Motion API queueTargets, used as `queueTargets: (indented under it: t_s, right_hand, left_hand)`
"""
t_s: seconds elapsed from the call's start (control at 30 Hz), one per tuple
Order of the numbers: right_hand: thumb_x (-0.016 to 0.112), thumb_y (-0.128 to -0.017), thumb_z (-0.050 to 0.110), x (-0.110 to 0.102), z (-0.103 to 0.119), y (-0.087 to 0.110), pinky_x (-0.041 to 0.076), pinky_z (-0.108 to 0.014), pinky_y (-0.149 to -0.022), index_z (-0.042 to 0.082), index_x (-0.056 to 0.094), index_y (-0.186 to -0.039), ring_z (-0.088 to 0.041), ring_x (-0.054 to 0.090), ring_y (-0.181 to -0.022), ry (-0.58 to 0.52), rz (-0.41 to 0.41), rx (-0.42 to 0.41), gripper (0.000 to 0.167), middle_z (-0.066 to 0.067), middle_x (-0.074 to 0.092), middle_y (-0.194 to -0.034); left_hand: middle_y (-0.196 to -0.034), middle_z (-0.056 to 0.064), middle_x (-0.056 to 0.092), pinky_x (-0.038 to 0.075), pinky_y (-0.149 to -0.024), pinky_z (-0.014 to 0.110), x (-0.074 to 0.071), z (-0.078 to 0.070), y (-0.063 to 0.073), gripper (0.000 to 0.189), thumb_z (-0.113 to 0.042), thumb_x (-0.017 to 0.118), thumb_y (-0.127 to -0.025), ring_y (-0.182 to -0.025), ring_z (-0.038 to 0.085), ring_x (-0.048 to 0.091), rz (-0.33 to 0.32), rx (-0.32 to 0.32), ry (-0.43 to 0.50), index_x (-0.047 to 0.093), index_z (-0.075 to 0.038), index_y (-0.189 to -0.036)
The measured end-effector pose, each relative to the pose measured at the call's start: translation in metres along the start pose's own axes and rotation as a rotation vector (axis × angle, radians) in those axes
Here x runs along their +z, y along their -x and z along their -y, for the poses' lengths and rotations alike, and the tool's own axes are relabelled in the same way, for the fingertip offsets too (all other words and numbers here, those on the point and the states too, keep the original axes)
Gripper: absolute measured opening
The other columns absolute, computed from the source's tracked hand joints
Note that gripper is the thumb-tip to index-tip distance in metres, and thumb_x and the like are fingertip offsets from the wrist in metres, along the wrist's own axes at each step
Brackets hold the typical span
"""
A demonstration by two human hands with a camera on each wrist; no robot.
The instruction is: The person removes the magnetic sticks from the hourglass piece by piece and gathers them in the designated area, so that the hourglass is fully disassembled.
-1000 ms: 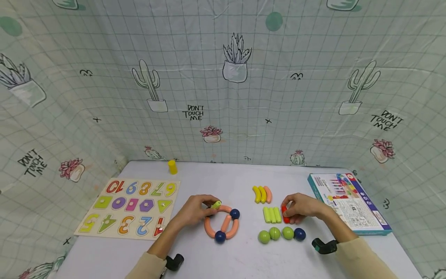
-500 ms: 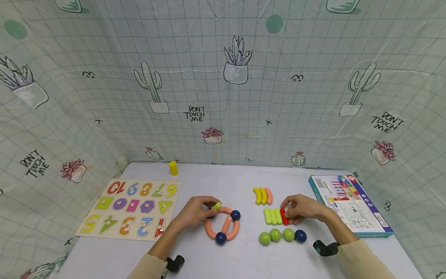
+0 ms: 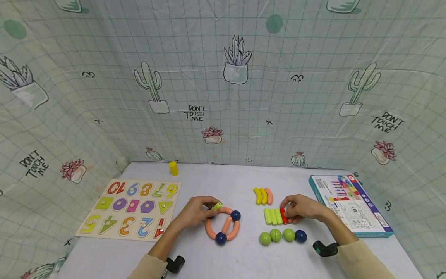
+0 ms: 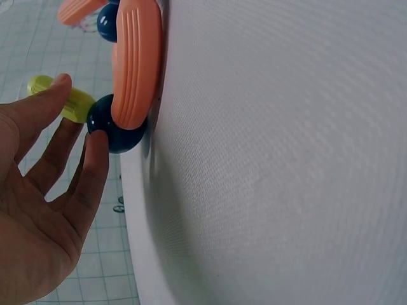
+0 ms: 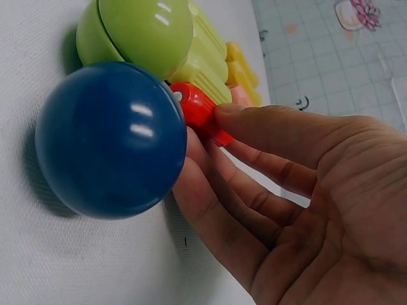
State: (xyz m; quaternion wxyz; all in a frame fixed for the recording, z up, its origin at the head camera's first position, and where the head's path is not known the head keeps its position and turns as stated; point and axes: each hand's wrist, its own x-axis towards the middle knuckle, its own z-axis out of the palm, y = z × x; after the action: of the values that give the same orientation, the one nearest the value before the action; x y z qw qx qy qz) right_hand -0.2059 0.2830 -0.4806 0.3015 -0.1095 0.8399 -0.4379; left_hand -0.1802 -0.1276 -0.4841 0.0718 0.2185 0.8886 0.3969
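My left hand (image 3: pixel 195 211) pinches a short lime-green rod (image 4: pixel 77 107) between thumb and fingers. That rod meets a dark blue ball (image 4: pixel 117 130), which one fingertip touches. The ball belongs to a ring of curved orange pieces (image 3: pixel 209 229), with a short orange bar and further blue balls (image 3: pixel 220 238); the hand hides part of the ring's far left. On the right, my right hand (image 3: pixel 304 208) pinches a red rod (image 5: pixel 197 109) with a pale tip. It lies alongside a row of several lime-green rods (image 3: pixel 273 216). A blue ball (image 5: pixel 111 140) is close to the right fingertips.
Green balls (image 3: pixel 275 235) line up in front of the rods. Behind are yellow curved pieces (image 3: pixel 260 196) and an orange one (image 3: pixel 269 196). A number-and-shape puzzle board (image 3: pixel 129 209) lies left, a toy box (image 3: pixel 352 205) right. A yellow cylinder (image 3: pixel 173 168) stands at the back.
The red rod in my right hand has shifted slightly left, up against the lime-green row. My left hand keeps its hold on the lime-green rod, and the ring stays where it was.
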Motion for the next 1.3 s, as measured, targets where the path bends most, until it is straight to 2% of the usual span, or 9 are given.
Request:
queueTargets:
  t_s: [0.23, 0.43, 0.5, 0.67, 0.77, 0.9, 1.03, 1.17, 1.3]
  right_hand:
    - [0.068, -0.094, 0.013, 0.0, 0.002, 0.002, 0.058, -0.032, -0.067, -0.002, 0.059, -0.121, -0.02, 0.064, -0.07, 0.031, -0.02, -0.002, 0.032, -0.009, 0.066, -0.083]
    - [0.071, -0.094, 0.019, 0.0, 0.02, 0.001, 0.053, -0.034, -0.063, 0.003, 0.064, -0.119, -0.022, 0.058, -0.071, 0.224, -0.236, -0.102, 0.031, -0.006, 0.062, -0.084]
    - [0.07, -0.095, 0.019, 0.003, 0.033, -0.003, 0.054, -0.036, -0.063, 0.004, 0.065, -0.119, -0.023, 0.058, -0.071, 0.251, -0.268, -0.147, 0.029, -0.006, 0.062, -0.085]
    - [0.068, -0.096, 0.018, 0.027, 0.066, -0.017, 0.056, -0.036, -0.065, 0.004, 0.065, -0.12, -0.025, 0.062, -0.074, 0.269, -0.169, -0.255, 0.028, -0.004, 0.065, -0.089]
    - [0.07, -0.096, 0.02, 0.048, 0.085, -0.027, 0.055, -0.032, -0.064, 0.004, 0.067, -0.12, -0.026, 0.064, -0.073, 0.28, -0.084, -0.3, 0.029, 0.0, 0.066, -0.089]
    - [0.07, -0.095, 0.017, 0.075, 0.105, -0.044, 0.054, -0.029, -0.061, 0.003, 0.067, -0.121, -0.029, 0.068, -0.074, 0.277, -0.023, -0.354, 0.03, 0.001, 0.068, -0.091]
    - [0.069, -0.096, 0.015, 0.096, 0.119, -0.061, 0.054, -0.027, -0.064, 0.004, 0.067, -0.123, -0.022, 0.07, -0.081, 0.287, -0.007, -0.403, 0.029, 0.002, 0.071, -0.095]
    - [0.071, -0.096, 0.017, 0.11, 0.126, -0.072, 0.053, -0.023, -0.07, 0.011, 0.07, -0.121, -0.01, 0.068, -0.086, 0.326, -0.021, -0.445, 0.026, 0.006, 0.072, -0.096]
    - [0.072, -0.095, 0.017, 0.119, 0.13, -0.079, 0.052, -0.023, -0.07, 0.015, 0.072, -0.116, -0.007, 0.066, -0.083, 0.343, -0.044, -0.475, 0.021, 0.007, 0.072, -0.097]
  left_hand:
    - [-0.107, -0.001, 0.072, 0.053, -0.08, 0.03, 0.0, 0.0, 0.0, 0.025, -0.017, 0.075, -0.092, -0.102, 0.02, 0.065, -0.005, 0.004, 0.005, 0.073, -0.016, -0.117]
    - [-0.11, 0.001, 0.072, 0.052, -0.088, 0.041, -0.002, 0.001, 0.002, 0.026, -0.021, 0.074, -0.093, -0.105, 0.022, 0.064, -0.019, -0.01, -0.027, 0.073, -0.015, -0.118]
    - [-0.111, 0.001, 0.072, 0.051, -0.087, 0.041, -0.003, 0.001, 0.003, 0.026, -0.023, 0.075, -0.092, -0.103, 0.022, 0.064, -0.022, -0.022, -0.043, 0.073, -0.015, -0.117]
    - [-0.11, -0.002, 0.071, 0.05, -0.077, 0.031, -0.004, 0.002, 0.005, 0.026, -0.025, 0.075, -0.092, -0.095, 0.015, 0.062, -0.01, -0.07, -0.044, 0.074, -0.017, -0.116]
    - [-0.112, -0.001, 0.071, 0.051, -0.077, 0.03, -0.004, 0.003, 0.005, 0.025, -0.024, 0.076, -0.092, -0.094, 0.014, 0.062, -0.004, -0.074, -0.046, 0.074, -0.017, -0.116]
    - [-0.11, -0.001, 0.072, 0.051, -0.077, 0.03, -0.004, 0.004, 0.004, 0.024, -0.021, 0.076, -0.091, -0.093, 0.014, 0.062, -0.005, -0.07, -0.058, 0.075, -0.016, -0.114]
    - [-0.107, -0.001, 0.072, 0.051, -0.078, 0.032, -0.005, 0.004, 0.004, 0.022, -0.019, 0.077, -0.09, -0.091, 0.014, 0.062, -0.003, -0.071, -0.061, 0.075, -0.016, -0.112]
    - [-0.105, -0.001, 0.072, 0.051, -0.079, 0.035, -0.005, 0.004, 0.003, 0.022, -0.015, 0.078, -0.089, -0.093, 0.017, 0.064, -0.005, -0.066, -0.057, 0.075, -0.015, -0.11]
    - [-0.105, 0.0, 0.072, 0.052, -0.081, 0.037, -0.005, 0.004, 0.004, 0.021, -0.013, 0.079, -0.088, -0.095, 0.02, 0.065, -0.013, -0.069, -0.047, 0.076, -0.014, -0.109]
